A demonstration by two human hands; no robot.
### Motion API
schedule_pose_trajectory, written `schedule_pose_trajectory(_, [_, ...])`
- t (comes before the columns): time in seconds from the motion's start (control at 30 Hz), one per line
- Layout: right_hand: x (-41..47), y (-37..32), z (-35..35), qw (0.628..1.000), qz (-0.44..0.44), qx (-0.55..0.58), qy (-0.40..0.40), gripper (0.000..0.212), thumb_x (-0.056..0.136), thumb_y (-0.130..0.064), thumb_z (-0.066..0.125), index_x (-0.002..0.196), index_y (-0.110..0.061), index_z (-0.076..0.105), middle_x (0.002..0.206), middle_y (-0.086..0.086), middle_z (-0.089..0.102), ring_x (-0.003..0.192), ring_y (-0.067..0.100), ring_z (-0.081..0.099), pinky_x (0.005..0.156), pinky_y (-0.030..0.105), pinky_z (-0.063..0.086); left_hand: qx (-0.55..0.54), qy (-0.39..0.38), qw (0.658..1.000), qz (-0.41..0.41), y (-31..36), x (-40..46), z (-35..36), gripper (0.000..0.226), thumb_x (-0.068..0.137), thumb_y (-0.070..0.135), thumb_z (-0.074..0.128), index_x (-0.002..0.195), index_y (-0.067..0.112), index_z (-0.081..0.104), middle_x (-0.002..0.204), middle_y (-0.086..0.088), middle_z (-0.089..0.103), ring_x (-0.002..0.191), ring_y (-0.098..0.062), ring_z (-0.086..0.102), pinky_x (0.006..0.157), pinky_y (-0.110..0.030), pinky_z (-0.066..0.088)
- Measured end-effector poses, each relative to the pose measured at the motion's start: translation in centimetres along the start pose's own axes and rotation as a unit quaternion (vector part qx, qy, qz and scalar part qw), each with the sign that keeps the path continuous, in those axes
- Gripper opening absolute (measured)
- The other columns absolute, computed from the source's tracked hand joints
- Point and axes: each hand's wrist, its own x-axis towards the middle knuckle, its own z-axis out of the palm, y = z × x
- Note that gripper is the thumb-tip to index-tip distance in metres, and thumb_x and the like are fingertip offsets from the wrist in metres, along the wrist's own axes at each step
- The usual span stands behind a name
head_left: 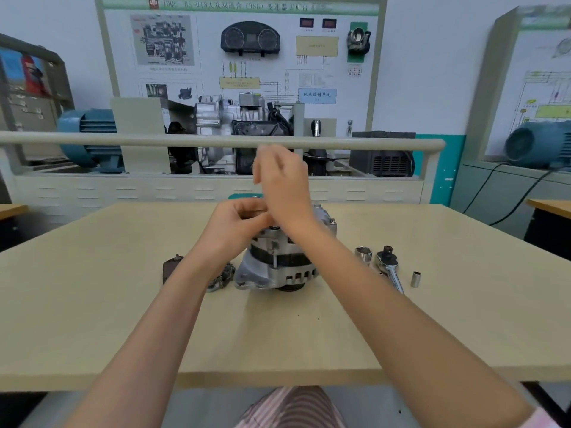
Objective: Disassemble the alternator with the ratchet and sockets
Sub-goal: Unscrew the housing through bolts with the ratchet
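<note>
Okay, alternator sits mid worktop. Left hand curled at its top, grip unclear. Right hand raised above, blurred, fingers loose, holding nothing visible. Ratchet and sockets lie right of it.

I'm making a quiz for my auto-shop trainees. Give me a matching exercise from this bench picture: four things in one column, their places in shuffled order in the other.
Things:
1. alternator
2. ratchet
3. large socket
4. small socket

Places:
A. farthest right on the table
B. just left of the ratchet head
C. under both hands, mid-table
D. between the two sockets

Pairs: 1-C, 2-D, 3-B, 4-A
</note>
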Motion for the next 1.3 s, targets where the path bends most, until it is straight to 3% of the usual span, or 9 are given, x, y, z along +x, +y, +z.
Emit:
schedule_pose_trajectory(0.13, [-1.6, 1.0, 1.0, 0.872, -0.137, -0.457, 0.108, 0.017, 0.077, -0.024, 0.049, 0.072, -0.009, 0.056, 0.073, 0.003, 0.044, 0.075, 0.021, 0.036, 0.080, 0.034, 0.028, 0.058, 0.075, 0.995, -0.035, 0.3, 0.0, 0.7, 0.031, 0.079, -0.013, 0.048, 0.056, 0.008, 0.048, 0.045, -0.001, 0.047, 0.033, 0.001, 0.036, 0.035, -0.008, 0.025])
schedule_pose_trajectory(0.3, [0.4, -0.3, -0.1, 0.995, -0.010, -0.097, 0.008, 0.038, 0.080, -0.022, 0.041, 0.045, -0.018, 0.027, 0.047, -0.004, 0.027, 0.052, 0.015, 0.028, 0.062, 0.027, 0.027, 0.053, 0.093, 0.994, -0.007, 1.0, -1.0, 2.2, 0.021, 0.080, 0.004, 0.062, 0.062, 0.016, 0.061, 0.056, 0.006, 0.063, 0.060, -0.011, 0.057, 0.061, -0.027, 0.048])
schedule_pose_trajectory(0.5, [1.0, 0.0, -1.4, 0.988, 0.058, 0.141, -0.018, 0.050, 0.092, -0.001, 0.034, 0.045, -0.017, 0.033, 0.046, 0.005, 0.027, 0.056, 0.023, 0.032, 0.058, 0.023, 0.035, 0.117, -0.040, 0.992, -0.002, 2.0, -1.0, 1.7, 0.019, 0.093, 0.023, 0.056, 0.104, 0.016, 0.069, 0.094, -0.012, 0.071, 0.094, -0.028, 0.065, 0.090, -0.045, 0.051])
schedule_pose_trajectory(0.63, [0.9, 0.0, -2.1, 0.994, 0.045, 0.098, -0.002, 0.042, 0.084, -0.014, 0.039, 0.043, -0.016, 0.032, 0.045, 0.006, 0.029, 0.056, 0.024, 0.032, 0.062, 0.032, 0.033, 0.155, -0.061, 0.986, 0.005, 2.4, -0.1, 2.0, 0.016, 0.094, 0.026, 0.055, 0.099, 0.019, 0.069, 0.070, 0.011, 0.066, 0.059, 0.004, 0.058, 0.054, -0.008, 0.040])
schedule_pose_trajectory(0.7, [0.9, 0.0, -2.5, 0.994, 0.051, 0.095, 0.003, 0.037, 0.077, -0.020, 0.038, 0.041, -0.015, 0.031, 0.045, 0.006, 0.029, 0.056, 0.024, 0.032, 0.061, 0.031, 0.032, 0.170, -0.049, 0.984, 0.012, 2.6, 0.3, 2.6, 0.013, 0.093, 0.025, 0.056, 0.092, 0.021, 0.069, 0.058, 0.012, 0.056, 0.045, 0.002, 0.045, 0.044, -0.009, 0.030])
schedule_pose_trajectory(0.97, [1.0, 0.8, -3.1, 0.994, 0.062, 0.081, -0.033, 0.037, 0.079, -0.025, 0.036, 0.044, -0.012, 0.039, 0.047, -0.003, 0.039, 0.060, 0.017, 0.041, 0.065, 0.023, 0.037, 0.088, -0.060, 0.994, -0.003, 2.2, 0.5, 2.7, 0.019, 0.092, 0.019, 0.059, 0.107, 0.015, 0.070, 0.089, 0.001, 0.073, 0.076, -0.004, 0.062, 0.069, -0.015, 0.045])
schedule_pose_trajectory(1.1, [0.1, 1.0, -2.9, 0.978, -0.071, -0.198, 0.001, 0.029, 0.083, -0.021, 0.040, 0.055, -0.011, 0.042, 0.059, -0.003, 0.039, 0.063, 0.013, 0.037, 0.066, 0.026, 0.031, 0.061, -0.037, 0.997, -0.028, 1.9, 0.5, 2.1, 0.017, 0.087, 0.006, 0.062, 0.078, 0.019, 0.068, 0.064, 0.012, 0.069, 0.061, 0.004, 0.064, 0.056, -0.008, 0.047])
schedule_pose_trajectory(1.2, [-0.9, 1.0, -2.0, 0.839, -0.106, -0.531, 0.061, 0.027, 0.085, -0.032, 0.042, 0.077, -0.011, 0.057, 0.078, 0.004, 0.049, 0.079, 0.023, 0.043, 0.082, 0.035, 0.027, 0.116, 0.003, 0.993, -0.030, 2.0, 0.8, 2.5, 0.022, 0.086, -0.002, 0.054, 0.070, 0.013, 0.058, 0.061, 0.001, 0.061, 0.058, -0.007, 0.058, 0.051, -0.017, 0.044])
schedule_pose_trajectory(1.3, [-0.8, 0.4, -2.1, 0.895, -0.090, -0.434, 0.053, 0.032, 0.085, -0.032, 0.041, 0.064, -0.012, 0.054, 0.071, 0.003, 0.051, 0.076, 0.021, 0.044, 0.082, 0.034, 0.029, 0.142, 0.000, 0.990, -0.007, 2.1, 0.9, 2.9, 0.021, 0.086, 0.000, 0.055, 0.070, 0.013, 0.057, 0.060, 0.002, 0.059, 0.060, -0.013, 0.053, 0.053, -0.022, 0.043])
